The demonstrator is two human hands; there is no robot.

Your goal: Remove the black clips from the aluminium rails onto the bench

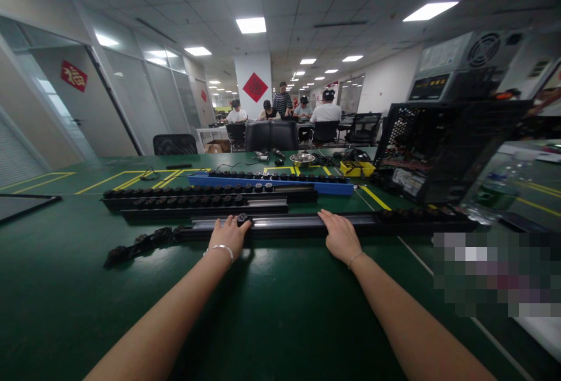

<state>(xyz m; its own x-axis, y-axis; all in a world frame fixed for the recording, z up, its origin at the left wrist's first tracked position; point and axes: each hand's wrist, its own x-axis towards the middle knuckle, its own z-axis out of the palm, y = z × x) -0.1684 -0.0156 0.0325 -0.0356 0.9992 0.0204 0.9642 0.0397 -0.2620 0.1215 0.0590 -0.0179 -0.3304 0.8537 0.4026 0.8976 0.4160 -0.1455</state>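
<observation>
A long rail (287, 223) with a shiny metal channel and dark sides lies across the table before me. My left hand (227, 236) is over its left part, thumb and index finger at a small black round part (244, 217) on the channel. Farther right, my right hand (342, 237) grips the same rail, fingers close together over its near edge; the thumb is mostly hidden. A chain of black pieces (140, 245) trails off the rail's left end. Dark pieces (421, 215) also line its right end.
Behind lie two dark rails (210, 201) with rows of black round parts, and a blue rail (272, 182). An open computer case (447, 153), a plastic bottle (497, 188), a metal bowl (302, 159) and a yellow tray (357, 169) stand around. People sit at a far table.
</observation>
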